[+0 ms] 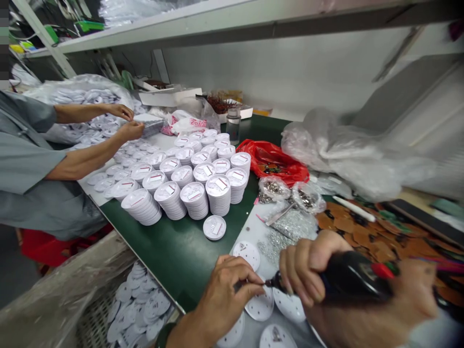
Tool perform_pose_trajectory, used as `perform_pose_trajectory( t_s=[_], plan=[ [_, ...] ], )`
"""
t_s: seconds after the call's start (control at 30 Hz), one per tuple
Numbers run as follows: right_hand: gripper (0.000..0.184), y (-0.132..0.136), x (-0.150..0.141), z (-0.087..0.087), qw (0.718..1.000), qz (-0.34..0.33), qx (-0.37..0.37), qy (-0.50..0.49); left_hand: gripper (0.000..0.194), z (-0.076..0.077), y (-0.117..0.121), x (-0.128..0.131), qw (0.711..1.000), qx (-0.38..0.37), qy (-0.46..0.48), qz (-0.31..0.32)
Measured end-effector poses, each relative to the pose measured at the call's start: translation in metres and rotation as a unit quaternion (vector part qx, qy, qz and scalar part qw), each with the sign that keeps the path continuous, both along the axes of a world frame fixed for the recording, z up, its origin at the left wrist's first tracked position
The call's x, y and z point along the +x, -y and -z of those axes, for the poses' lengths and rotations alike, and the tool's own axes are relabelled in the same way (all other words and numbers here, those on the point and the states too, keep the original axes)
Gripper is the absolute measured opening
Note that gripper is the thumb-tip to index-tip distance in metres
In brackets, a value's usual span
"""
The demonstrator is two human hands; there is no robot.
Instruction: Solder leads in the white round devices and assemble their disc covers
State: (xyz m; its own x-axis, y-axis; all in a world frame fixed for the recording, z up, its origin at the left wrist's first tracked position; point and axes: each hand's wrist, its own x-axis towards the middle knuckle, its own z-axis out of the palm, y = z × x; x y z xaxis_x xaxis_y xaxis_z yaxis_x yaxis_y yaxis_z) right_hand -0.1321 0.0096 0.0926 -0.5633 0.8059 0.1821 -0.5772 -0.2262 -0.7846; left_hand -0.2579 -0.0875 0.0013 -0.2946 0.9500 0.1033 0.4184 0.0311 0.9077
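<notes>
Nearest the camera, my left hand (224, 299) is closed in a pinch, with its fingertips (253, 288) on a thin dark sliver (241, 285) too small to identify; a dark wristband (163, 337) circles the wrist. My right hand (302, 263) is wrapped firmly around a black tool (351, 275), whose narrow tip (271, 281) points at the left fingertips and nearly meets them; white perforated discs (259, 305) lie loose beneath both hands, on a white board (250, 227). Just beyond the hands, silver beads (290, 227) are spread beside metal tweezers (281, 214); two clear bags of silver pieces (273, 188) sit past them, and a red plastic bag (270, 162) lies farther on. To the right are brown cut-out shapes (362, 232) and a bundle of clear plastic sheeting (357, 157). Across the green table (181, 256), stacks of white discs (194, 200) stand in rows, with one single disc (213, 227) in front; a small bottle (234, 124) stands behind them. At the far left, a co-worker in a grey sleeve (25, 159) holds a small stack (148, 123) with both hands (125, 121); a crate of white discs (137, 304) sits below the table's near edge.
</notes>
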Motion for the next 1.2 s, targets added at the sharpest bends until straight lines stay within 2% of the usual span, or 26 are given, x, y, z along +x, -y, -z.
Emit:
perform_pose_trajectory(
  t_s=[0.23,0.43,0.53,0.67,0.77,0.8,0.83,0.9,0.97,1.07,1.2],
  plan=[
    [0.069,0.001,0.005,0.012,0.998,-0.069,0.01,0.005,0.023,-0.001,0.006,0.002,0.999,0.03,-0.034,0.02],
    [0.069,0.003,0.0,0.004,1.0,-0.019,-0.002,0.001,0.024,0.0,0.008,0.0,0.998,0.039,-0.051,-0.001],
    [0.069,0.002,0.002,0.007,0.998,-0.053,-0.008,0.009,0.025,0.003,0.007,0.0,0.999,0.034,-0.032,-0.007],
    [0.07,0.002,0.005,0.015,0.996,-0.084,-0.011,0.002,0.022,0.002,0.008,-0.002,0.998,0.046,-0.024,0.019],
    [0.068,0.003,0.005,0.015,0.996,-0.089,-0.013,0.006,0.011,0.0,0.017,-0.003,0.994,0.063,-0.078,0.042],
    [0.067,0.003,0.004,0.015,0.996,-0.089,-0.01,0.008,0.011,0.001,0.021,-0.003,0.99,0.077,-0.116,0.034],
    [0.066,0.003,0.003,0.015,0.996,-0.089,-0.007,0.012,0.019,0.002,0.026,-0.002,0.981,0.101,-0.161,0.02],
    [0.062,0.005,-0.002,0.016,0.996,-0.083,-0.006,0.023,0.032,0.009,0.035,0.002,0.952,0.166,-0.257,-0.014],
    [0.062,0.007,-0.008,0.021,0.997,-0.066,-0.011,0.037,0.031,0.017,0.041,0.008,0.918,0.205,-0.339,-0.018],
    [0.069,0.013,-0.016,0.034,0.997,-0.062,-0.011,0.051,0.019,0.028,0.045,0.015,0.884,0.188,-0.427,0.018],
    [0.067,0.021,-0.021,0.055,0.99,-0.121,-0.019,0.063,0.014,0.034,0.044,0.018,0.868,0.163,-0.469,0.029]
  ],
)
